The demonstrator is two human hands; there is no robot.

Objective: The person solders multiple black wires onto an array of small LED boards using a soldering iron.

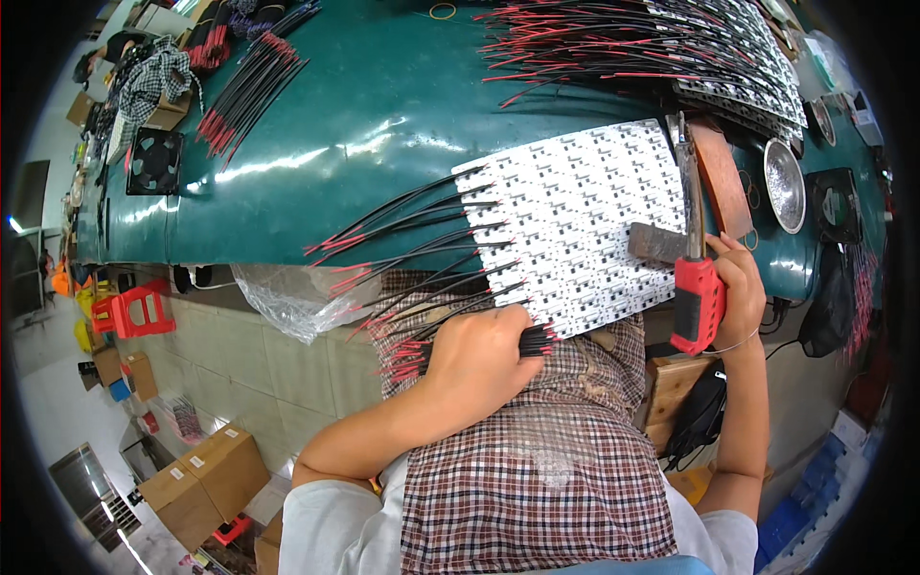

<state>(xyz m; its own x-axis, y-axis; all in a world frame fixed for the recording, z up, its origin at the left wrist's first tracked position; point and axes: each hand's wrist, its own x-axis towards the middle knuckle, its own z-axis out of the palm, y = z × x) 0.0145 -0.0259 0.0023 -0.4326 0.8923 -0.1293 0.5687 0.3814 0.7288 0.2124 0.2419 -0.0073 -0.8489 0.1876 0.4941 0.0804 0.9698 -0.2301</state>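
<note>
A white circuit board panel (585, 211), covered with rows of small dark parts, lies tilted over the table's front edge and my lap. Black wires with red ends (402, 216) fan out from its left side. My left hand (479, 355) is closed around a bundle of such wires (537, 339) at the panel's near left corner. By the right edge, my right hand (741, 287) has its fingers curled beside a tool with a metal bar and a red-and-black handle (698, 302), resembling a bar clamp. The handle hides its thumb and whatever it grips.
More wired white panels (738, 96) are stacked at the back right. A reddish-brown block (719, 177) and a metal bowl (784, 187) stand right of the panel. Loose wires (251, 96) and a black fan (154, 161) lie at left. A clear plastic bag (307, 297) hangs below the edge.
</note>
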